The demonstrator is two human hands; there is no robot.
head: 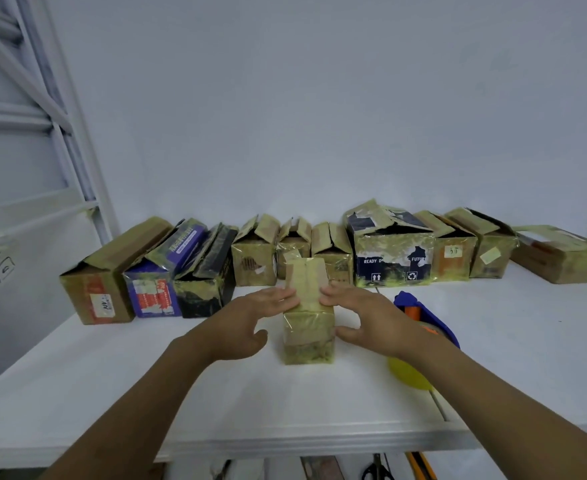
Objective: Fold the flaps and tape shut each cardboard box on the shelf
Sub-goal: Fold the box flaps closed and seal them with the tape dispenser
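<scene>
Left grip [250, 318], right grip [365, 317] spread, flanking small box [308, 336], pressing its top flaps [306, 284].

Both bare forearms are stretched forward. The left hand [247, 322] and right hand [368, 320] are held palm-down, facing each other, with fingers [280, 299] extended and thumbs spread below.

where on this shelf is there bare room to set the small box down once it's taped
Two bare patches of white shelf: front left, before the brown cardboard box with a red label; and front right, between the blue tape dispenser and the flat brown cardboard box. The back row of boxes is packed tight.
</scene>
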